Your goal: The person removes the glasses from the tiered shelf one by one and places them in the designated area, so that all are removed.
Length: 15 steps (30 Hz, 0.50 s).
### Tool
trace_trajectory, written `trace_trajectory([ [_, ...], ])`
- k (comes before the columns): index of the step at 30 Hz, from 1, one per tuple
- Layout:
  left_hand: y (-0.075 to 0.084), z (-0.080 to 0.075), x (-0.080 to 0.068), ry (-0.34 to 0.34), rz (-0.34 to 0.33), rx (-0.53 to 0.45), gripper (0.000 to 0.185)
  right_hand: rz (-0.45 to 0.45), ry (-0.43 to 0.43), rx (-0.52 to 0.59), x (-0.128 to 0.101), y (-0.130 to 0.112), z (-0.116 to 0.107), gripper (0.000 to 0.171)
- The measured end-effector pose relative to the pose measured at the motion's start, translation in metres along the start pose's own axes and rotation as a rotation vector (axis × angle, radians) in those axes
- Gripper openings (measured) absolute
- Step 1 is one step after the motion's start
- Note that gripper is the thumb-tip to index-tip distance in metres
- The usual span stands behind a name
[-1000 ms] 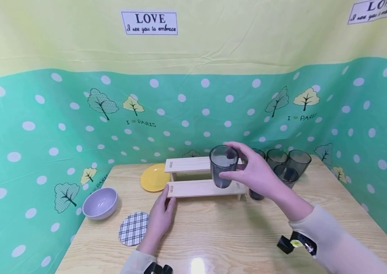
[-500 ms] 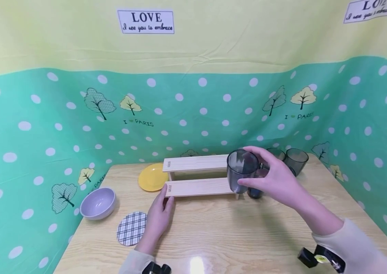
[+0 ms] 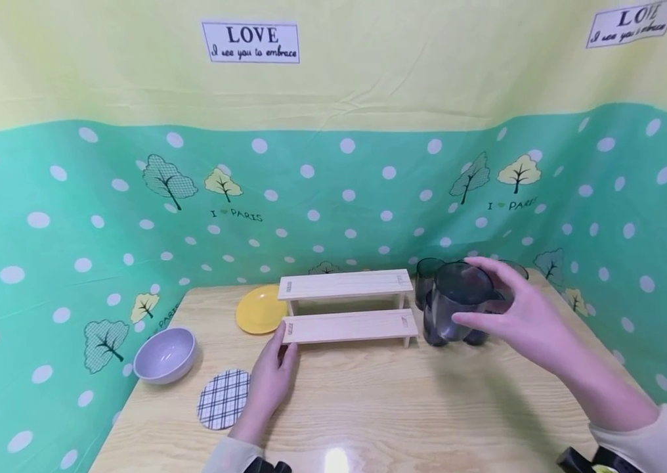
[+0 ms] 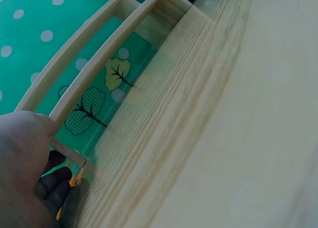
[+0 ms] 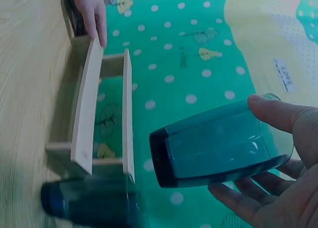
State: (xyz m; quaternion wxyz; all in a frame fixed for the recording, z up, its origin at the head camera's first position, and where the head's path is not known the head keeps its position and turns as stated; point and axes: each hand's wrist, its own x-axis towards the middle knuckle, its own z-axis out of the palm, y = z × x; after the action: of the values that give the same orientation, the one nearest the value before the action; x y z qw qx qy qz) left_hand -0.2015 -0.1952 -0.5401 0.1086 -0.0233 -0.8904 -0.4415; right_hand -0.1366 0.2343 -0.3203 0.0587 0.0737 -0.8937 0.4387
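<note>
While the left hand (image 3: pixel 271 381) steadies the front left corner of a two-tier wooden rack (image 3: pixel 346 307), fingers curled around the lower board's end, the right hand (image 3: pixel 519 315) holds a smoky grey tumbler (image 3: pixel 457 299) aloft just right of the rack, fingers clamped around its wall near the rim. Other dark tumblers (image 3: pixel 428 282) stand on the surface behind and below it. By the look of things, the cup is in mid-carry; setting it down would call for a clear spot and an upright descent.
</note>
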Motion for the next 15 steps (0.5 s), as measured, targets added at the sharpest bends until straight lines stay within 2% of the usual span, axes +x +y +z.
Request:
trace_trajectory([
  [8,-0.001,0.0,0.0,-0.004,0.005,0.003,0.065,0.051,0.064,-0.11,-0.005,0.015,-0.031,0.106],
  [15,-0.001,-0.001,0.0,-0.006,-0.006,0.007,0.064,0.087,0.097,-0.126,-0.004,0.036,-0.052,0.106],
])
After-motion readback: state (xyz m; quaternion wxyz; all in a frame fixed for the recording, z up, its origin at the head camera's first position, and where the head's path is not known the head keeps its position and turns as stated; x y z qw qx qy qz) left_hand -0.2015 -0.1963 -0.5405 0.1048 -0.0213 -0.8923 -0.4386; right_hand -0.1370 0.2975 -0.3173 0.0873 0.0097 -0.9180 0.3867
